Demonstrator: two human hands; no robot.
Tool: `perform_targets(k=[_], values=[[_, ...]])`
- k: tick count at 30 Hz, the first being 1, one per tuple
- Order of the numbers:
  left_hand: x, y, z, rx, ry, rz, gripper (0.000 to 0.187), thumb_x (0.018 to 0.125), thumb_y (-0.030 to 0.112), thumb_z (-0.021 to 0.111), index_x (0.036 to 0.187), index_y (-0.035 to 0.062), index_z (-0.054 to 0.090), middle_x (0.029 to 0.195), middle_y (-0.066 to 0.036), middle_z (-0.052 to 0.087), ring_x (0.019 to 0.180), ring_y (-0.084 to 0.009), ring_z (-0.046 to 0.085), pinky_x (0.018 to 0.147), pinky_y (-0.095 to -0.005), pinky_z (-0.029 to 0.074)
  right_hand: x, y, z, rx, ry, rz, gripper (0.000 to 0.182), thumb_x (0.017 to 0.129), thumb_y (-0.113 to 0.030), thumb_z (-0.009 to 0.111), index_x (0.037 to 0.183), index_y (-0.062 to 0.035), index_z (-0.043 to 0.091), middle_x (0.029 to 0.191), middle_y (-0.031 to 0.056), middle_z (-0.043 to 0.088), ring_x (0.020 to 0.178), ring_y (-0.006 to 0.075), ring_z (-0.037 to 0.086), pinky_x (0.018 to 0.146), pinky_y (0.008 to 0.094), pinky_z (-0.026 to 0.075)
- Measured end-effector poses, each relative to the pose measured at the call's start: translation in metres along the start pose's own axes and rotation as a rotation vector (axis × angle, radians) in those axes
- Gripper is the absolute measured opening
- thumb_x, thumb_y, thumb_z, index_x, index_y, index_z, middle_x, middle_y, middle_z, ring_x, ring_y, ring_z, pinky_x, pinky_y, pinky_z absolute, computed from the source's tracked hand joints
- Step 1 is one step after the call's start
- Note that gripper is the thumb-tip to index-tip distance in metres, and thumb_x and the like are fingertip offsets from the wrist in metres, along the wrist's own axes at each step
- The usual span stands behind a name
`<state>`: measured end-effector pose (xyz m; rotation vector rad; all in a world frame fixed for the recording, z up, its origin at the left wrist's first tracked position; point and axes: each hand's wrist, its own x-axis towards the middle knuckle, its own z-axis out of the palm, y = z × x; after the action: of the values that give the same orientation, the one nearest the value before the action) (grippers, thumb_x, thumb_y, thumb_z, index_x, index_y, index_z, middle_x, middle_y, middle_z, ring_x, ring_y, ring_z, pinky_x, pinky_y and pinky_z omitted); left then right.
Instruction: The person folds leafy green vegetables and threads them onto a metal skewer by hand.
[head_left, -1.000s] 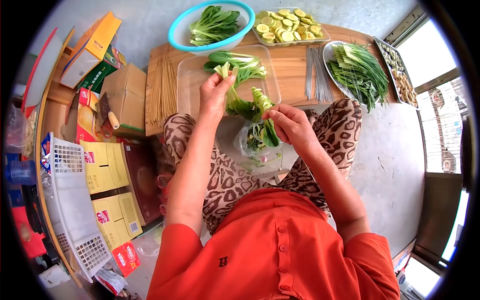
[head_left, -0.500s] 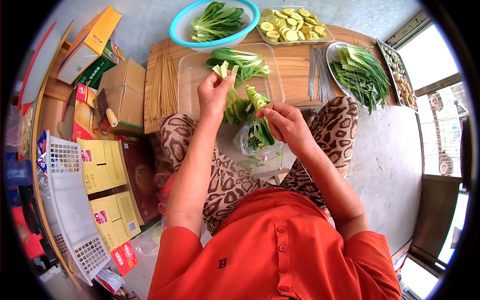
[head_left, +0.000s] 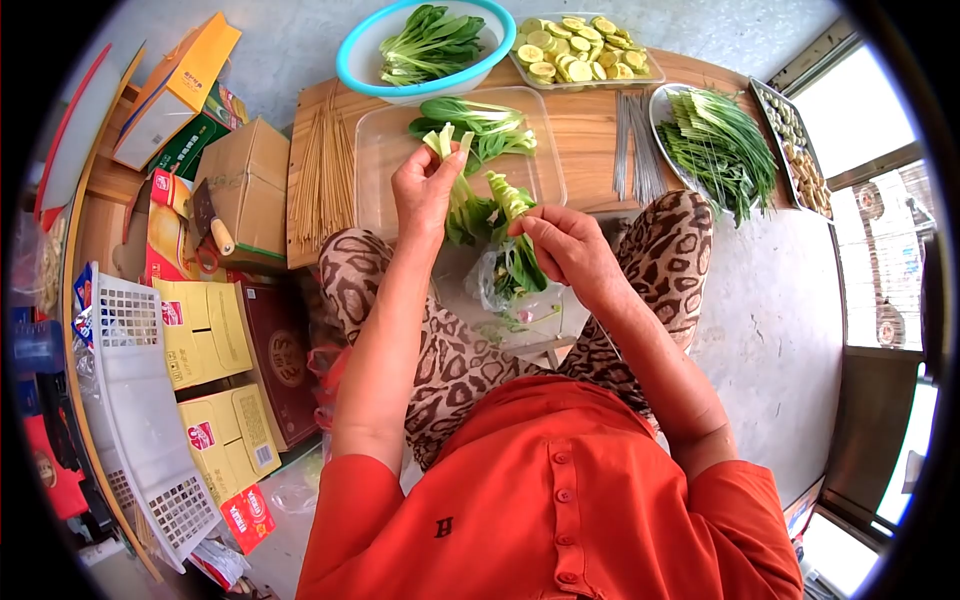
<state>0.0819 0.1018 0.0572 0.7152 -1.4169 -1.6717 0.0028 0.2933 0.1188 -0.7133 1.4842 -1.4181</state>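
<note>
- my left hand, raised over the near part of the clear plastic tray, grasps pale-stemmed leafy greens between thumb and fingers, the leaves hanging down.
- my right hand, just off the tray's near right corner, pinches a ruffled bundle of greens between thumb and forefinger; the other fingers are curled in.
- the two held bunches meet or overlap at the tray's near edge; i cannot tell exactly where one ends.
- inside the tray, toward its far right side, more leafy greens lie in a loose pile.
- on the near side of the tray, below my hands, a clear plastic bag sits with greens.
- beyond the tray, a blue-rimmed basin holds leafy greens; to its right, a shallow container is filled with sliced squash.
- left of the tray, wooden skewers lie on the wooden table; to its right are metal skewers, then a plate heaped with long chives.
</note>
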Motion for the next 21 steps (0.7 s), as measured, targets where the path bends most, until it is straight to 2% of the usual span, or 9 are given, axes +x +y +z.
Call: perform_targets(k=[5, 7, 10, 11, 15, 18, 20, 21], values=[[-0.002, 0.001, 0.002, 0.032, -0.041, 0.072, 0.017, 0.081, 0.009, 0.071, 0.095, -0.0003, 0.068, 0.083, 0.001, 0.063, 0.071, -0.0043, 0.053, 0.065, -0.0208, 0.043, 0.002, 0.0, 0.001, -0.004, 0.002, 0.013, 0.024, 0.098, -0.018, 0.047, 0.095, 0.0006, 0.062, 0.05, -0.0067, 0.039, 0.042, 0.0027, 0.031, 0.042, 0.02, 0.022], [-0.006, 0.003, 0.005, 0.192, -0.112, 0.091, 0.015, 0.081, 0.009, 0.07, 0.094, -0.0001, 0.068, 0.079, 0.002, 0.062, 0.067, -0.0037, 0.052, 0.06, -0.0206, 0.042, 0.005, -0.002, 0.003, 0.004, 0.039, -0.012, 0.024, 0.098, -0.018, 0.047, 0.095, 0.0006, 0.062, 0.05, -0.0065, 0.038, 0.041, 0.0028, 0.03, 0.041, 0.0203, 0.021], [-0.01, 0.006, 0.008, 0.25, -0.15, 0.154, 0.015, 0.082, 0.008, 0.07, 0.094, -0.0004, 0.068, 0.081, 0.002, 0.061, 0.064, -0.0033, 0.051, 0.057, -0.0207, 0.042, 0.013, 0.0, -0.002, 0.055, 0.033, -0.021, 0.024, 0.098, -0.018, 0.047, 0.095, 0.0009, 0.062, 0.05, -0.0062, 0.037, 0.041, 0.0031, 0.028, 0.041, 0.0207, 0.02], [-0.008, 0.005, 0.006, 0.256, -0.165, 0.183, 0.016, 0.083, 0.008, 0.069, 0.097, 0.0, 0.068, 0.085, 0.001, 0.06, 0.068, -0.004, 0.052, 0.061, -0.0212, 0.043, 0.014, 0.002, -0.003, 0.088, 0.035, -0.012, 0.024, 0.098, -0.018, 0.047, 0.096, 0.0008, 0.062, 0.05, -0.0059, 0.037, 0.041, 0.0035, 0.028, 0.04, 0.0209, 0.02], [-0.003, 0.006, -0.003, 0.234, -0.12, 0.3, 0.017, 0.085, 0.008, 0.067, 0.1, 0.0013, 0.069, 0.088, 0.001, 0.059, 0.073, -0.0055, 0.053, 0.067, -0.022, 0.043, 0.015, 0.006, -0.01, 0.124, 0.074, 0.009, 0.024, 0.098, -0.018, 0.047, 0.097, 0.0006, 0.062, 0.05, -0.0053, 0.037, 0.041, 0.004, 0.028, 0.04, 0.021, 0.02], [-0.001, 0.013, -0.011, -0.101, -0.153, 0.049, 0.028, 0.094, 0.011, 0.056, 0.12, 0.0014, 0.06, 0.092, -0.001, 0.061, 0.085, -0.0103, 0.057, 0.077, -0.0252, 0.046, 0.014, 0.009, -0.019, 0.123, 0.091, -0.002, 0.025, 0.098, -0.02, 0.046, 0.099, 0.0004, 0.061, 0.05, -0.005, 0.037, 0.041, 0.0044, 0.028, 0.04, 0.0213, 0.02], [0.001, 0.018, -0.013, -0.158, -0.117, 0.012, 0.029, 0.095, 0.012, 0.052, 0.123, 0.0014, 0.056, 0.089, -0.003, 0.062, 0.081, -0.0126, 0.057, 0.073, -0.0272, 0.046, 0.011, 0.006, -0.023, 0.144, 0.106, -0.002, 0.024, 0.097, -0.018, 0.047, 0.095, 0.0, 0.063, 0.05, -0.005, 0.038, 0.041, 0.004, 0.03, 0.04, 0.0212, 0.021], [0.001, 0.02, -0.014, -0.194, -0.081, 0.022, 0.026, 0.096, 0.012, 0.052, 0.119, 0.0017, 0.056, 0.09, -0.004, 0.062, 0.079, -0.0125, 0.056, 0.072, -0.0278, 0.046, 0.01, 0.005, -0.024, 0.139, 0.135, 0.004, 0.024, 0.097, -0.018, 0.047, 0.096, 0.0, 0.063, 0.05, -0.0052, 0.038, 0.041, 0.0039, 0.029, 0.04, 0.0211, 0.021]])
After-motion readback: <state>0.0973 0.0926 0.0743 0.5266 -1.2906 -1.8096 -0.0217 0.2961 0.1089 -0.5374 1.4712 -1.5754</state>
